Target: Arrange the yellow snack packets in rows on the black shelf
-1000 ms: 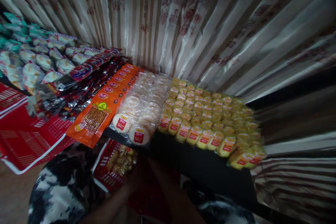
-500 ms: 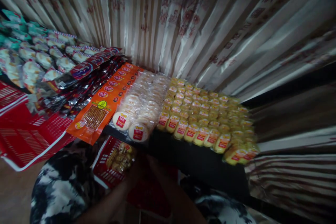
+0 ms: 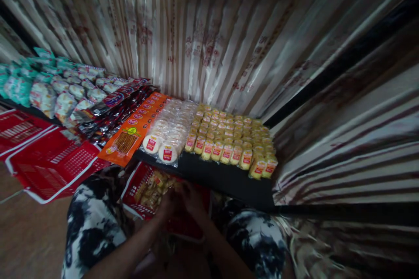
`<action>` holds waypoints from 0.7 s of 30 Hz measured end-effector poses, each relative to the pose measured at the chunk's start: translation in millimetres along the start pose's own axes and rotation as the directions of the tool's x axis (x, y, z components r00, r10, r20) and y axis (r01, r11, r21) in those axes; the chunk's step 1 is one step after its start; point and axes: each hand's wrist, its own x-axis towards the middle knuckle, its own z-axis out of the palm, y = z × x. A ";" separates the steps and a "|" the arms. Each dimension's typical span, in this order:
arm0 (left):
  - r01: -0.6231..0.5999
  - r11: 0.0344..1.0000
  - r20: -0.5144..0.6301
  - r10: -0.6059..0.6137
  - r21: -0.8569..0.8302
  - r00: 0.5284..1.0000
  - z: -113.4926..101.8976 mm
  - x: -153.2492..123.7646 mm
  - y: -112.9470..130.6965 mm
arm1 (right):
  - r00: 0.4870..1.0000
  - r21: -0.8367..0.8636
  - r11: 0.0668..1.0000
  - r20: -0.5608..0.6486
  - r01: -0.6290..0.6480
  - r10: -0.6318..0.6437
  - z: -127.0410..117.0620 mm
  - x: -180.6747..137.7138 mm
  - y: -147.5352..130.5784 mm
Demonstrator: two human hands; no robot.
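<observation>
Under the edge of the black shelf, my left hand [image 3: 169, 201] and my right hand [image 3: 191, 198] are close together inside a red plastic basket [image 3: 131, 187]. Beside and beneath them lies a heap of small wrapped yellowish snacks [image 3: 152, 189]. It is dark there, and the fingers are mostly hidden, so what they hold, if anything, does not show. Just above my hands, on the black shelf [image 3: 212, 174], stand rows of yellow-wrapped cakes [image 3: 225, 150] and two rows of round white packed crackers [image 3: 167, 151].
An orange packet of stick snacks [image 3: 126, 139], dark red packets [image 3: 111, 109], white pouches [image 3: 65, 102] and green packs [image 3: 19, 85] line the shelf leftward. More red baskets [image 3: 59, 165] stand at left. A pleated curtain [image 3: 203, 43] hangs behind. My knees flank the basket.
The view has shifted, so the shelf goods sit further left and the cakes look smaller. My hands show more plainly in the basket, close together near the wrapped snacks.
</observation>
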 end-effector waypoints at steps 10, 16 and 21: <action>-0.261 0.965 0.041 0.261 0.007 0.964 -2.4 -56.6 51.2 | 0.971 0.213 0.971 -0.230 0.109 -0.059 -54.4 -63.8 -36.8; -0.438 0.890 0.086 0.430 0.126 0.899 20.1 -61.9 112.0 | 0.892 0.088 0.982 -0.438 0.168 -0.113 -101.2 -67.7 -50.2; -0.476 0.871 0.165 0.454 0.125 0.875 62.0 -46.8 153.6 | 0.770 -0.066 0.990 -0.623 0.123 -0.137 -134.2 -51.2 -40.9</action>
